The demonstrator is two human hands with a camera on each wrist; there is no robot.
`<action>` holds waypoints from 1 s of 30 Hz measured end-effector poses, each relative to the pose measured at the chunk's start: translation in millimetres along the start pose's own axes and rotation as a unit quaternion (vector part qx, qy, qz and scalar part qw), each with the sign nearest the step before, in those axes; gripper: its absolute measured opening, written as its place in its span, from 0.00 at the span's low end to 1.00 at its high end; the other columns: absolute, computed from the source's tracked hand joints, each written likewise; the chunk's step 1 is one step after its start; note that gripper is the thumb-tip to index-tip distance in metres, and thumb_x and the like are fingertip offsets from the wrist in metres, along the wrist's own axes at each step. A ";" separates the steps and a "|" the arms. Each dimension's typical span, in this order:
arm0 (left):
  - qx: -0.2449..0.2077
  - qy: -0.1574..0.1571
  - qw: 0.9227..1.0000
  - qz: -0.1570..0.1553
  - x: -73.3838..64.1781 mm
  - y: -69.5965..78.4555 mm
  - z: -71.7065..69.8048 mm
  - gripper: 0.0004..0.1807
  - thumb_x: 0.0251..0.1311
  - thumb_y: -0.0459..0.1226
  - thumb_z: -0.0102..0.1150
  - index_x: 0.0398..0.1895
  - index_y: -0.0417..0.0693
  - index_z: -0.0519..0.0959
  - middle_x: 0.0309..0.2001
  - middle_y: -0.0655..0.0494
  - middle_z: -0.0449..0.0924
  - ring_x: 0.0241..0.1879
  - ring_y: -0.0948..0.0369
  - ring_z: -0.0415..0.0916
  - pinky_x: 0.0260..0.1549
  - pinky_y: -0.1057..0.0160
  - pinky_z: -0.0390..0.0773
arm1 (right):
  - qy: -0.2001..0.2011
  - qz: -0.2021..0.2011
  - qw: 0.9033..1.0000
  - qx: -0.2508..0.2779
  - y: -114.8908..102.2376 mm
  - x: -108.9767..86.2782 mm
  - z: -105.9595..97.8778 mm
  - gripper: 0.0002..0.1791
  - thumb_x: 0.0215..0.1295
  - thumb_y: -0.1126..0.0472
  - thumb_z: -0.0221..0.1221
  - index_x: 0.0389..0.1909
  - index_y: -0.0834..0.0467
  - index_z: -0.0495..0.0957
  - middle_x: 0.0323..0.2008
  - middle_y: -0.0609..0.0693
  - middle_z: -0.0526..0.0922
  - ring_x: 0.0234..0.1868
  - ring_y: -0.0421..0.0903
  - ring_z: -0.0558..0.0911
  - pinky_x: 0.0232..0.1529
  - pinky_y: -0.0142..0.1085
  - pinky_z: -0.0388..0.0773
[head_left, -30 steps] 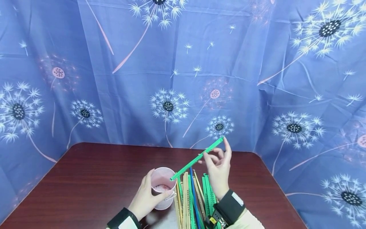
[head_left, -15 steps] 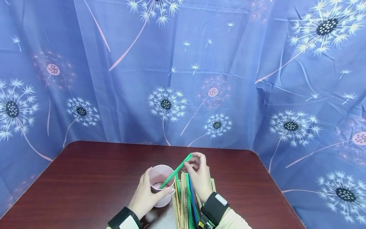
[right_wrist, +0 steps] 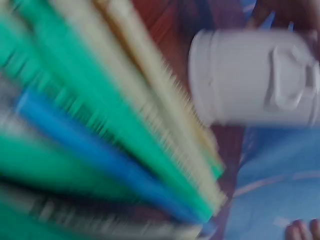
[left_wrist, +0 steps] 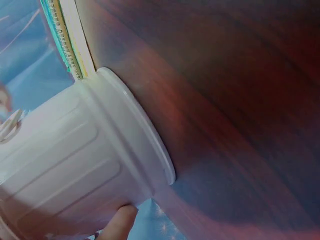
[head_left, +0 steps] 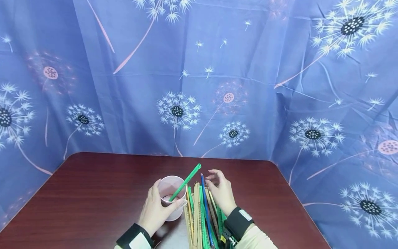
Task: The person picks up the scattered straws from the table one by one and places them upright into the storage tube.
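Observation:
My left hand [head_left: 153, 209] grips a pale, pinkish-white cup [head_left: 174, 215] with a small handle. In the left wrist view, the ribbed side of the cup [left_wrist: 75, 155] shows with one fingertip on it. Inside the cup leans a slim green stick [head_left: 188, 178] with printing on it, its upper end sticking out over the rim to the right. My right hand [head_left: 222, 192] is beside the far end of a blue stick [head_left: 206, 204], fingers loosely bent and holding nothing. Several green and tan printed sticks [head_left: 196, 214] lie side by side beneath and left of that hand.
The sticks lie close along the cup's right side, on the dark red-brown table [head_left: 102, 193]. A blue curtain with dandelion prints [head_left: 140, 103] hangs behind the table and on both sides. The right wrist view is blurred.
The green stick has gone from my right hand into the cup, where it leans by itself. My right hand has released it and moved back right, beside the blue stick. My left hand keeps its grip.

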State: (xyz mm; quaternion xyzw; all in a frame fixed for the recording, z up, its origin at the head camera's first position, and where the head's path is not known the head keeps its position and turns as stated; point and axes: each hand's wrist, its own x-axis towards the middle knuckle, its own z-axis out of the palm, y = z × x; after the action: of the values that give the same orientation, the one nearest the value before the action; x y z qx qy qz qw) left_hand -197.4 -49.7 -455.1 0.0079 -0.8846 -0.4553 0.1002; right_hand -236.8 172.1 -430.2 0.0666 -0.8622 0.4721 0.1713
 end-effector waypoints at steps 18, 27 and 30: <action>0.018 0.005 1.000 -0.018 0.2 0.6 -2.0 0.70 0.38 0.75 0.60 0.78 0.39 0.54 0.69 0.32 0.65 0.65 0.37 0.67 0.56 0.30 0.73 | -0.129 0.192 0.952 -0.201 62.0 -16.7 -51.8 0.03 0.59 0.69 0.58 0.28 0.66 0.75 0.21 0.56 0.75 0.14 0.49 0.79 0.15 0.41 0.82; 0.025 0.033 0.999 0.017 -6.5 -1.4 -0.8 0.69 0.41 0.73 0.62 0.79 0.39 0.52 0.73 0.35 0.61 0.68 0.35 0.62 0.54 0.29 0.72 | -0.157 0.220 0.943 -0.195 66.3 -22.9 -50.5 0.08 0.50 0.71 0.62 0.24 0.64 0.70 0.20 0.58 0.74 0.10 0.48 0.80 0.13 0.40 0.82; 0.029 0.070 0.996 0.043 -8.4 -1.3 -0.9 0.66 0.42 0.70 0.64 0.78 0.40 0.54 0.73 0.37 0.58 0.69 0.37 0.58 0.53 0.28 0.71 | -0.143 0.213 0.945 -0.205 66.4 -23.3 -50.1 0.09 0.51 0.70 0.62 0.24 0.63 0.70 0.19 0.57 0.74 0.10 0.47 0.79 0.13 0.40 0.82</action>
State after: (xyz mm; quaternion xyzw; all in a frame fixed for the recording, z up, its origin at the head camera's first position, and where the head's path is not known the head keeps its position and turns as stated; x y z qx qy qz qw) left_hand -189.1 -50.3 -457.0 0.0041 -0.8879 -0.4229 0.1811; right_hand -221.8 249.1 -466.3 -0.0886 -0.9498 0.2963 -0.0480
